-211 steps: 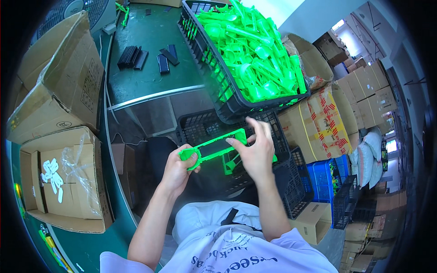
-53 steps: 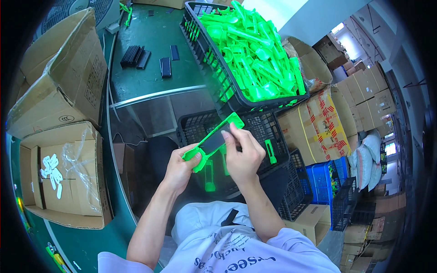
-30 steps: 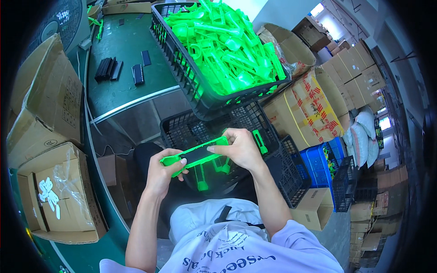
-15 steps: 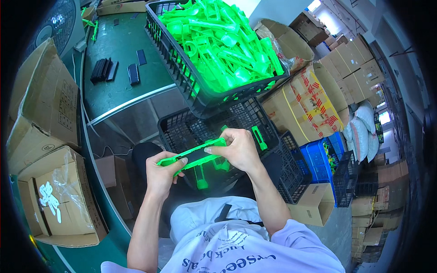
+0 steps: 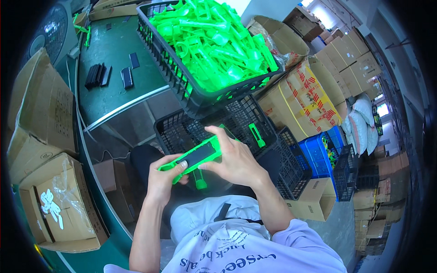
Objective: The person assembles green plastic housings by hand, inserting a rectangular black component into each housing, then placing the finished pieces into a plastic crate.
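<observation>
A bright green plastic frame (image 5: pixel 184 155) is held slantwise before my body, with a flat black strip (image 5: pixel 201 155) lying in its middle. My left hand (image 5: pixel 165 175) grips the left end, thumb on top and fingers curled beneath. At the right end is my right hand (image 5: pixel 239 159), its thumb along the near edge and its index finger reaching over the far edge. The right hand's other fingers are partly hidden. Below the frame, another green piece (image 5: pixel 200 180) shows in part.
A black crate (image 5: pixel 193 98) heaped with green parts stands ahead. Under it, a lower black crate (image 5: pixel 170 129) holds a loose green part (image 5: pixel 256 135). Black strips (image 5: pixel 95 75) lie on the green table (image 5: pixel 109 98). Open cardboard boxes (image 5: pixel 59 204) stand left; a blue crate (image 5: pixel 314 159) is right.
My right hand has shifted from pinching the frame's right end to spanning it, thumb and index apart. The frame's face has tilted more into view, showing the black strip more fully.
</observation>
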A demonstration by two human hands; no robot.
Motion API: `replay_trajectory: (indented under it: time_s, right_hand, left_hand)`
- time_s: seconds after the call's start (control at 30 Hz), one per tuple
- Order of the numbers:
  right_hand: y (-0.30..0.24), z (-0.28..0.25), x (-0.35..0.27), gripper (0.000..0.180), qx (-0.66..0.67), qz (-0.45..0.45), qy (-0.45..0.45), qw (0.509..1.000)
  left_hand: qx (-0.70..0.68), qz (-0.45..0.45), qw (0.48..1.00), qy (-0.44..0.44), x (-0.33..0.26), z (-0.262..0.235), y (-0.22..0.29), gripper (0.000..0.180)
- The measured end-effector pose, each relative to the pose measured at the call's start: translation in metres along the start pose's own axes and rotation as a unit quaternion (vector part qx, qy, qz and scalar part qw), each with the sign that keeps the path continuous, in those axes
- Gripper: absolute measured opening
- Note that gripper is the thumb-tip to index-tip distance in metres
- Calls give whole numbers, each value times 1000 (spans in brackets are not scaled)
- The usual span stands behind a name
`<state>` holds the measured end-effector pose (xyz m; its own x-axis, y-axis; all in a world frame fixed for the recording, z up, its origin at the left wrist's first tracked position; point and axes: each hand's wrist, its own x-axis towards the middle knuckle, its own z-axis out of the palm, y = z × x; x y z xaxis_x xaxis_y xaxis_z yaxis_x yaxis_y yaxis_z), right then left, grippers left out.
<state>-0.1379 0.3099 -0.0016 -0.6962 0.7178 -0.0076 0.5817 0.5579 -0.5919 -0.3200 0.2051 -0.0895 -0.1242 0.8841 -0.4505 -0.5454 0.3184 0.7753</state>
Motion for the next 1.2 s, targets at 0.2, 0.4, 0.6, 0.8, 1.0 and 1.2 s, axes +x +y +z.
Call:
replay_trajectory:
  time_s: [0.2, 0.4, 0.6, 0.8, 1.0, 1.2]
  right_hand:
    - [5, -63, 13, 72, -221, 116, 182, 951]
    - [17, -61, 115, 33, -227, 57, 211, 949]
    - [34, -49, 183, 35, -265, 115, 120, 950]
    - [37, -33, 201, 32, -318, 92, 66, 941]
    - [42, -29, 203, 25, -325, 80, 100, 937]
    - [34, -33, 208, 22, -295, 85, 153, 939]
  left_hand:
    - [333, 123, 930, 99, 10, -5, -12, 101]
    - [368, 137, 914, 102, 20, -6, -39, 92]
    - [366, 114, 916, 120, 12, -4, -28, 83]
    - [356, 115, 918, 130, 9, -4, -23, 74]
    - [332, 150, 922, 132, 13, -5, -27, 63]
    - [309, 140, 932, 126, 13, -8, -24, 59]
